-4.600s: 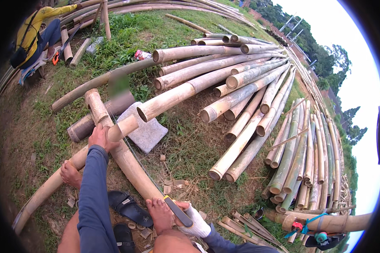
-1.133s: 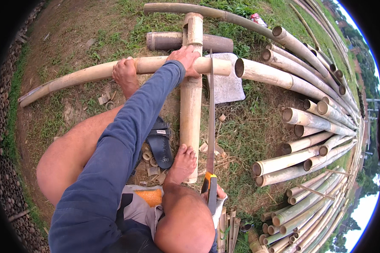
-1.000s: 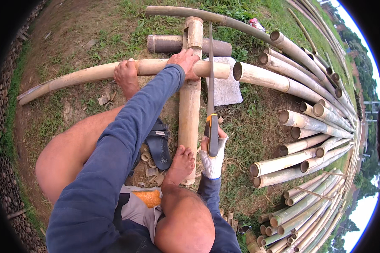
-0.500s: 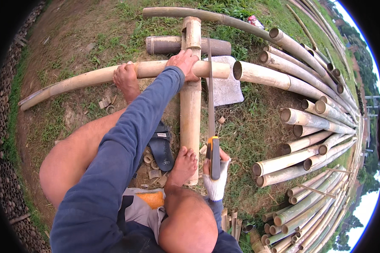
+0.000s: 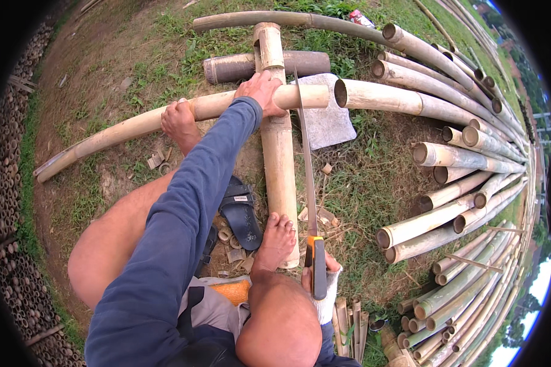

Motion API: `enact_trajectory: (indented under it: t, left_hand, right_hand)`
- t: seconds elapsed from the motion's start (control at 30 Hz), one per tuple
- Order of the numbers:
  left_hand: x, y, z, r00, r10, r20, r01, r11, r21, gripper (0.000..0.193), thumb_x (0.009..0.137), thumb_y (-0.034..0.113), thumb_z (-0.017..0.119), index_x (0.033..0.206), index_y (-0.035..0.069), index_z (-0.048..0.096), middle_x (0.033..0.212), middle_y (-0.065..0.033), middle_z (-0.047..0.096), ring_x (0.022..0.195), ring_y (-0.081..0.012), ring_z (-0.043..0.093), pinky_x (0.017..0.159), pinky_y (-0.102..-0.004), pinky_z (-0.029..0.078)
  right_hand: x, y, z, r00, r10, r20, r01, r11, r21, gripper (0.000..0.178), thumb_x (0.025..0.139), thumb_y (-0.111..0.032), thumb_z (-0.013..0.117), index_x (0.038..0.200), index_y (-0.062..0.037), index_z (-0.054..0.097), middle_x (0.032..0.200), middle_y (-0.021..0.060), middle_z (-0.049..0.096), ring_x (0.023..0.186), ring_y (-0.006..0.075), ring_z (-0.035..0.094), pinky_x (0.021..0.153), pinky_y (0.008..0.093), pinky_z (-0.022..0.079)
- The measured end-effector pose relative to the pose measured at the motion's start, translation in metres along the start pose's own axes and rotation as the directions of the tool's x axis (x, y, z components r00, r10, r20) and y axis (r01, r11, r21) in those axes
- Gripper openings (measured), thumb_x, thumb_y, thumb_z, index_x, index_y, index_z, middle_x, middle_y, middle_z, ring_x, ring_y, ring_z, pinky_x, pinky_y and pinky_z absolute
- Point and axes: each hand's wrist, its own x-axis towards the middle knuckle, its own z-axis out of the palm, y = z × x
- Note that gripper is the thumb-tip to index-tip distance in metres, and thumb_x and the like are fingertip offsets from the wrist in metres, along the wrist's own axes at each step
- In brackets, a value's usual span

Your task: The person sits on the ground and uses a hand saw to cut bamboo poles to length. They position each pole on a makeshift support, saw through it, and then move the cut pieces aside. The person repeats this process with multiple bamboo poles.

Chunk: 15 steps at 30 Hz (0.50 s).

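My left hand (image 5: 263,93) is wrapped over a bamboo pole (image 5: 211,105) and presses it onto a thicker bamboo post (image 5: 278,159) lying lengthwise before me. A handsaw (image 5: 308,177) rests across the pole just right of that hand, its blade at the pole near the cut end. Its black and orange handle is gripped by my right hand (image 5: 327,281), which wears a white glove with bare fingertips and is partly hidden by the handle. My left foot (image 5: 179,122) bears on the pole, while my right foot (image 5: 277,241) is on the thick post.
Under the post's far end lies a short dark bamboo crosspiece (image 5: 309,62). A flat pale stone slab (image 5: 327,128) sits beneath the saw. Stacked bamboo poles (image 5: 447,156) fan out on the right, with a large pole's open end close to the held one. Black sandals (image 5: 241,214) lie between my feet.
My right hand has drawn the saw back toward me, so less blade lies beyond the pole. The left hand keeps its hold on the pole. The whole view has shifted slightly.
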Motion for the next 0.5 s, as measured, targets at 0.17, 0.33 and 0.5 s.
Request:
enact_trajectory:
  t: [0.17, 0.33, 0.5]
  left_hand:
    - [-0.007, 0.002, -0.007, 0.999, -0.007, -0.035, 0.007, 1.0, 0.012, 0.081, 0.068, 0.057, 0.092, 0.135, 0.017, 0.069, 0.126, -0.0118, 0.06, 0.127, -0.032, 0.06, 0.107, -0.0476, 0.053]
    - [-0.003, -0.001, -0.012, 1.0, 0.005, 0.01, -0.005, 1.0, -0.01, 0.083, 0.066, 0.058, 0.092, 0.135, 0.018, 0.069, 0.127, -0.0118, 0.059, 0.128, -0.032, 0.059, 0.107, -0.0484, 0.053]
    - [-0.005, -0.002, 0.0, 1.0, 0.024, -0.009, -0.024, 0.999, -0.033, 0.08, 0.069, 0.057, 0.092, 0.135, 0.018, 0.069, 0.127, -0.0113, 0.059, 0.128, -0.0319, 0.059, 0.109, -0.0483, 0.053]
  right_hand:
    - [0.175, 0.006, 0.062, 0.932, -0.357, 0.065, 0.358, 0.934, -0.004, 0.049, 0.099, -0.009, 0.072, 0.142, 0.0017, 0.051, 0.134, 0.0185, 0.061, 0.121, 0.0245, 0.06, 0.107, 0.0386, 0.047]
    - [0.099, 0.034, 0.039, 0.951, -0.308, 0.013, 0.307, 0.942, -0.133, 0.05, 0.099, -0.005, 0.071, 0.144, 0.0006, 0.05, 0.138, 0.018, 0.061, 0.125, 0.0259, 0.062, 0.11, 0.0391, 0.048]
    - [-0.025, 0.013, 0.002, 0.937, -0.348, 0.018, 0.343, 0.912, -0.223, 0.05, 0.093, -0.001, 0.065, 0.14, -0.0017, 0.047, 0.131, 0.0176, 0.059, 0.111, 0.023, 0.064, 0.097, 0.0385, 0.053]
